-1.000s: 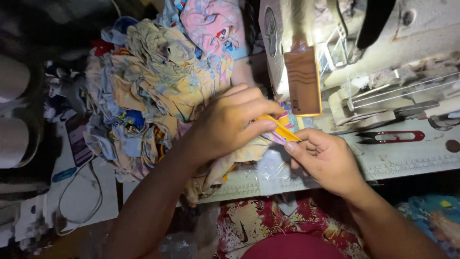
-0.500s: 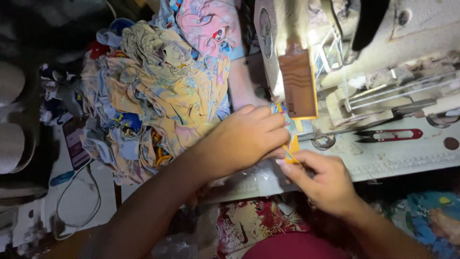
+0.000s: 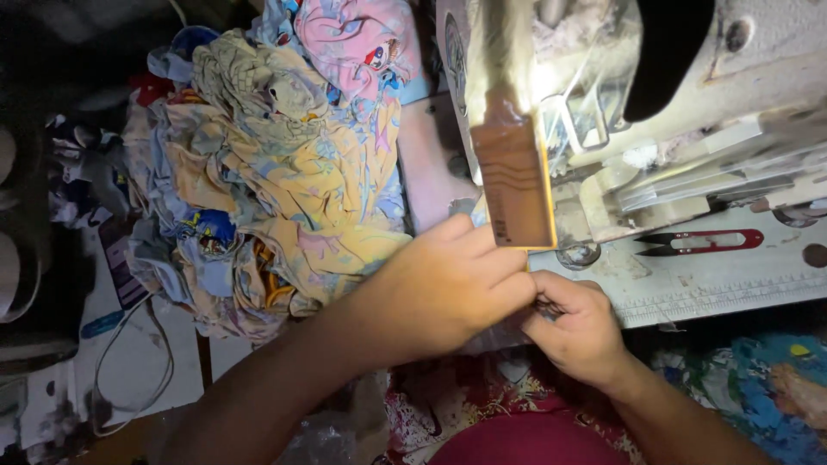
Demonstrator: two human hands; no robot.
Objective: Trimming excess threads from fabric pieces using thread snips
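My left hand point(image 3: 448, 288) lies over the table's front edge just below the sewing machine's point(image 3: 672, 103) needle end, fingers together and pressed down on a small printed cloth piece point(image 3: 536, 306). Only a dark sliver of that piece shows between my hands. My right hand point(image 3: 581, 331) sits right next to the left, touching it, thumb and fingers pinched on the same piece. A brown rectangular card point(image 3: 514, 185) hangs from the machine directly above my left knuckles.
A big heap of yellow, blue and pink printed cloth point(image 3: 284, 181) fills the table's left side. Red-handled thread snips point(image 3: 702, 243) lie on the machine bed at right, above a printed ruler strip point(image 3: 732, 293). Cables and papers point(image 3: 121, 344) lie lower left.
Both hands have drawn closer together and toward the machine's needle end. The yellow cloth piece, plainly seen before, is now almost covered by my left hand.
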